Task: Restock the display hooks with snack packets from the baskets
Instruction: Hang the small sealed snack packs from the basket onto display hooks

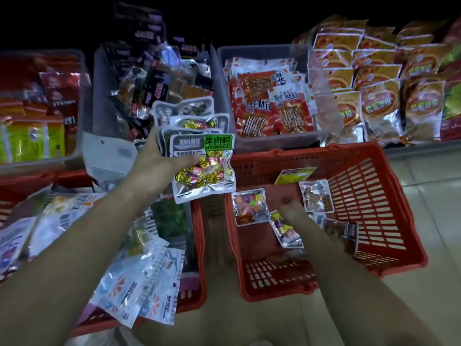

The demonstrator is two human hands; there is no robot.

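Note:
My left hand [159, 161] grips a fanned stack of silver snack packets [199, 151] with a green label and gold-wrapped sweets, held up in front of the bins. My right hand [291, 208] reaches down into the red basket [374, 196] on the right, its fingers curled at a small packet of wrapped sweets [284, 228]; the hand is blurred. Other loose packets [249, 206] [316, 196] lie on the basket floor. A second red basket [197, 245] at the left holds several white and blue packets [139, 283].
Grey bins stand behind: one with dark packets [104, 96], one with red packets [269, 108], one at far left with red and green packs [82, 78]. Orange packets [379, 91] stand stacked at the right. Pale floor tiles [429, 191] show right of the basket.

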